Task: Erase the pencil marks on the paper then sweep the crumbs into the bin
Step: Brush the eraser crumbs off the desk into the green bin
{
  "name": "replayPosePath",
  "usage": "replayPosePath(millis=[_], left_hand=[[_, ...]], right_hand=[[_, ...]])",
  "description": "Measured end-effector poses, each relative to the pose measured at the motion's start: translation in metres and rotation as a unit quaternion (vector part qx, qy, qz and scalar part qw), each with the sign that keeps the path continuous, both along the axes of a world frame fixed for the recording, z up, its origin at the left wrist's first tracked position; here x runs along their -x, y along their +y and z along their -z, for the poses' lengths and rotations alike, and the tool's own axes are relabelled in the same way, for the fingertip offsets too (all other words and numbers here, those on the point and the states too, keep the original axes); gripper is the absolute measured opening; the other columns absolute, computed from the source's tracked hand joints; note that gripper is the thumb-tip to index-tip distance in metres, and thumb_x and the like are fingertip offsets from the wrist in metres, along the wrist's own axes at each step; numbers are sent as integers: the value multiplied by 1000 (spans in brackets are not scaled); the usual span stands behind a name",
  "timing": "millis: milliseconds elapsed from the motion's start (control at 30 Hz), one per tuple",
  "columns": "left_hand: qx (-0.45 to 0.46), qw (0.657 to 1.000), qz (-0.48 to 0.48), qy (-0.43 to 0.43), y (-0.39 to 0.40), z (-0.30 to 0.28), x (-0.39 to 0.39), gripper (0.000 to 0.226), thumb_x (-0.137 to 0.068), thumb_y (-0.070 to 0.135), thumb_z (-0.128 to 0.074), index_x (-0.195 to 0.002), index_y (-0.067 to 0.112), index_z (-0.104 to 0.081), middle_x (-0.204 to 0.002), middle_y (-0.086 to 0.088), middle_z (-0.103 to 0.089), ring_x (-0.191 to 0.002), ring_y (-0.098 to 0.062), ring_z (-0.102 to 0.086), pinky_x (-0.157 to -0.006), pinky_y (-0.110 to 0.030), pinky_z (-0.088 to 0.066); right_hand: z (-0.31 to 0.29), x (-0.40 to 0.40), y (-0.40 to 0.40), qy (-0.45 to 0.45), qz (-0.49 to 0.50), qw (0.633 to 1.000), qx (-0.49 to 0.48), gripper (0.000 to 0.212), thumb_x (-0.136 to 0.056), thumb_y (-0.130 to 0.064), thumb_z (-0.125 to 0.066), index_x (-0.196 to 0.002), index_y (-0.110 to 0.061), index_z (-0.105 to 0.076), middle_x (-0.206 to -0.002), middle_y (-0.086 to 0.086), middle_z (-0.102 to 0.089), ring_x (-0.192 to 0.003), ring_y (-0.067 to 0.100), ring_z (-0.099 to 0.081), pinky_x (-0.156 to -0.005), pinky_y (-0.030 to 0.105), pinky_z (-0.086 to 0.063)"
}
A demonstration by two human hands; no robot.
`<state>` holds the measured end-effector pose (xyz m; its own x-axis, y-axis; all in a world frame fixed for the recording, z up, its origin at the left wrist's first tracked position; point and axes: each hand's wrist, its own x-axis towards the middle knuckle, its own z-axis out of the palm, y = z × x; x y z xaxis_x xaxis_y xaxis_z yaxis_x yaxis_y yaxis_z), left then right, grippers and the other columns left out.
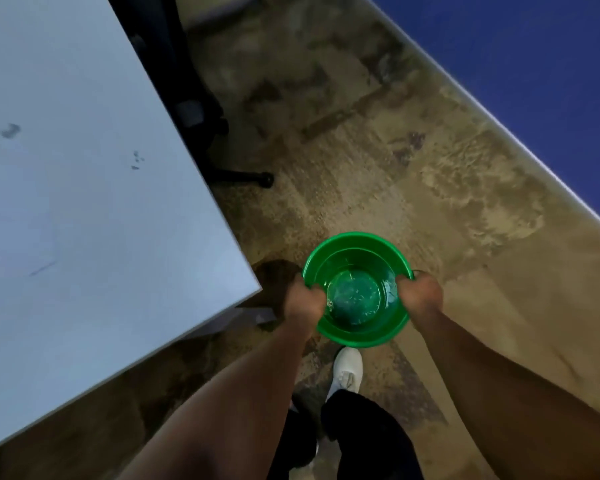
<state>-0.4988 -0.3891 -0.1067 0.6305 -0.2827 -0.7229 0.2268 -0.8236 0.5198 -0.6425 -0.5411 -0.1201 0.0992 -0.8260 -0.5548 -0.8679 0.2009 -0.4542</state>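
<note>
Head view: both hands, left hand (303,299) and right hand (420,296), grasp the green bin (357,327) beside the desk (118,237); likely next, positioning it for crumbs.

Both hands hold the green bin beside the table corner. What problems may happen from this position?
1. The left hand and right hand grip only the rim of the green bin, so it may tilt and spill the small bits on its bottom.
2. The bin is off the table corner, over the carpet, so swept crumbs may miss it.
3. The white shoe lies under the bin.
</note>
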Motion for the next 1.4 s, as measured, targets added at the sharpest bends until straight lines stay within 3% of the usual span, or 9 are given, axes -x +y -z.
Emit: replayPosePath(millis=[167, 300, 433, 533, 667, 800, 967, 1100, 1400], left_hand=[[24, 996, 78, -20, -9, -76, -16, 51, -98, 23, -53, -145, 5, -44, -139, -21, -50, -123, -41, -57, -106, -51, -47], [23, 988, 134, -72, -7, -129, -34, 62, -103, 21, -48, -159, 4, -25, -150, -22, -41, -132, -40, -51, -109, -46, -45], [51, 982, 134, -121, 3, -171, -64, 60, -101, 17, -47, -156, 3, -28, -145, -23, -51, -128, -40, -55, -106, -47, -47], [79, 978, 125, -150, 12, -199, -89, 61, -100, 15, -46, -157, 4, -27, -140, -22, -57, -125, -39, -58, -102, -45, -49], [98, 968, 115, -199, 32, -222, -120, 68, -104, 20, -46, -162, 5, -15, -153, -20, -46, -135, -38, -50, -105, -42, -43], [99, 963, 79, -238, 60, -220, -146, 60, -107, 19, -44, -161, 9, -20, -161, -17, -38, -144, -35, -41, -113, -40, -38], [66, 956, 68, -277, 86, -201, -180, 75, -106, 25, -49, -165, 16, -2, -170, -8, -17, -155, -29, -25, -121, -40, -28], [31, 945, 88, -314, 90, -193, -206, 76, -107, 28, -46, -163, 13, 3, -172, -6, 0, -159, -28, 1, -127, -39, -11], [-31, 929, 84, -360, 84, -171, -250, 69, -109, 34, -37, -162, 4, -4, -171, -13, 3, -157, -31, 13, -127, -38, 1]], right_hand=[[-70, -11, -11, -22, 13, 999, 27, 26, -92, -28, -54, -102, -9, -69, -98, 19, -69, -94, 36, -65, -77, 34, -47], [-121, -27, -12, -44, 7, 999, 27, 28, -95, -32, -53, -105, -12, -69, -100, 17, -69, -93, 33, -64, -75, 32, -46], [-165, -48, -4, -85, 20, 996, 34, 25, -96, -34, -53, -102, -15, -68, -91, 11, -68, -82, 27, -63, -70, 30, -46], [-185, -69, 0, -106, 24, 992, 62, 28, -96, -37, -54, -102, -15, -69, -94, 12, -70, -86, 30, -65, -76, 34, -51], [-201, -100, 2, -119, 34, 988, 93, 29, -96, -37, -54, -103, -14, -70, -99, 14, -70, -93, 33, -65, -81, 35, -50], [-203, -133, 3, -113, 46, 986, 116, 30, -95, -34, -55, -105, -10, -70, -101, 18, -69, -95, 37, -64, -77, 36, -48], [-186, -173, -5, -100, 37, 990, 90, 22, -90, -26, -59, -94, -7, -70, -96, 19, -69, -91, 38, -64, -71, 34, -45], [-169, -207, -18, -100, 36, 992, 60, 23, -89, -24, -60, -95, -5, -70, -94, 19, -70, -88, 38, -65, -71, 35, -48], [-143, -261, -19, -100, 10, 995, 10, 23, -90, -19, -60, -100, -2, -70, -97, 21, -70, -85, 35, -64, -70, 33, -46]])
